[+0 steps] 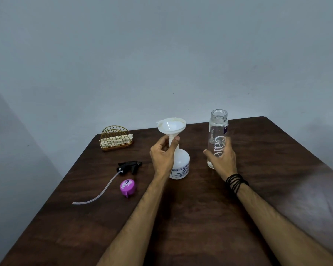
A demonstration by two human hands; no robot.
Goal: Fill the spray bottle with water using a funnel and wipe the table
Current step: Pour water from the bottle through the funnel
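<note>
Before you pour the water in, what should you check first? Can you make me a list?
1. Funnel sits in the spray bottle neck: ok.
2. Left hand steadies the funnel stem: ok.
3. Water bottle is uncapped, purple cap lies on the table: ok.
4. Right hand grips the water bottle: ok.
5. Spray head is off and out of the way: ok.
6. How full the spray bottle is: cannot tell.

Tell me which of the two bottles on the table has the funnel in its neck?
The white plastic spray bottle, held by the left hand. The clear glass bottle at the right hand has an open, bare mouth.
</note>
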